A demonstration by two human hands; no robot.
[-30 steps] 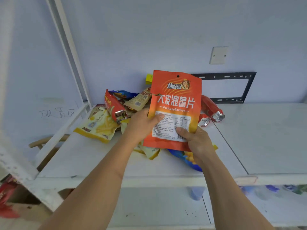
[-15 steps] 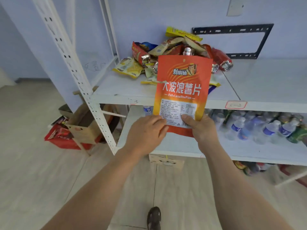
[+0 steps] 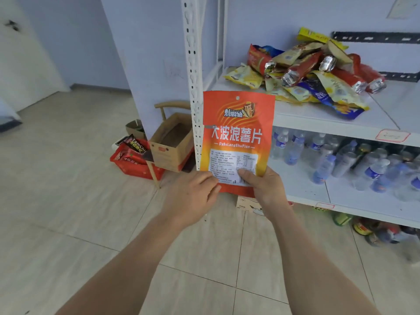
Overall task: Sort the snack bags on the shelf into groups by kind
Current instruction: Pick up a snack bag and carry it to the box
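An orange chip bag (image 3: pixel 236 135) with white lettering stands upright in front of me, away from the shelf. My right hand (image 3: pixel 264 185) pinches its lower right corner, thumb on the label. My left hand (image 3: pixel 193 196) holds the lower left edge, its fingers lying along the bag's bottom. A heap of mixed snack bags (image 3: pixel 311 71), yellow, red and blue, lies on the white upper shelf (image 3: pixel 318 119) to the upper right.
A perforated white shelf post (image 3: pixel 193 53) rises just behind the bag. Several water bottles (image 3: pixel 341 160) fill the lower shelf. On the tiled floor to the left stand a cardboard box (image 3: pixel 170 144) and a red basket (image 3: pixel 134 160).
I have stepped back and turned left, carrying the orange bag away from the shelf and down. The pile now sits up and to the right. Both hands kept their hold.
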